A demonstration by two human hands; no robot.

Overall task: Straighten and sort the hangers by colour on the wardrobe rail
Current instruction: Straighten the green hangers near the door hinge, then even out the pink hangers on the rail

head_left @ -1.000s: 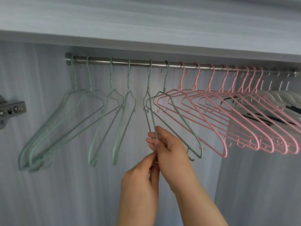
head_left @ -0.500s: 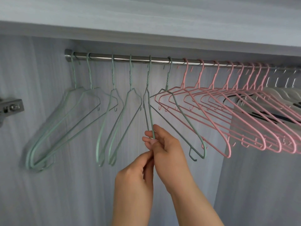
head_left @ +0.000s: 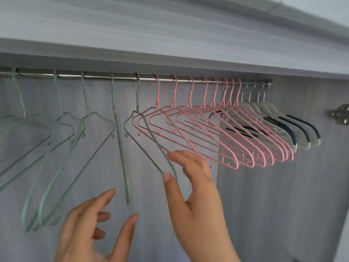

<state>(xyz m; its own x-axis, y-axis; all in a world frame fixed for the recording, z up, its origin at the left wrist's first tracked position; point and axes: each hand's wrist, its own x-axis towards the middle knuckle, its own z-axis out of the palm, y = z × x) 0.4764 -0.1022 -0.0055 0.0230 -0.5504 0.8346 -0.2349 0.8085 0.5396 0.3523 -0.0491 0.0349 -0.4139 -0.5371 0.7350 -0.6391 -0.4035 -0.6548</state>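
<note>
A steel rail (head_left: 120,77) carries several mint-green hangers (head_left: 62,148) on the left, several pink hangers (head_left: 207,133) in the middle and clear hangers with black strips (head_left: 283,125) at the right end. One green hanger (head_left: 120,148) hangs edge-on. The rightmost green hanger (head_left: 149,137) overlaps the first pink one. My right hand (head_left: 196,195) pinches its lower tip between thumb and fingers. My left hand (head_left: 88,229) is open with fingers spread, just below the edge-on hanger and not touching it.
A grey shelf (head_left: 170,35) runs close above the rail. The grey wardrobe back panel lies behind the hangers. A metal door hinge (head_left: 340,114) sticks out at the right edge.
My left hand let go of the edge-on green hanger and dropped open. My right hand shifted right onto the last green hanger's tip. The view swung right, showing the clear hangers.
</note>
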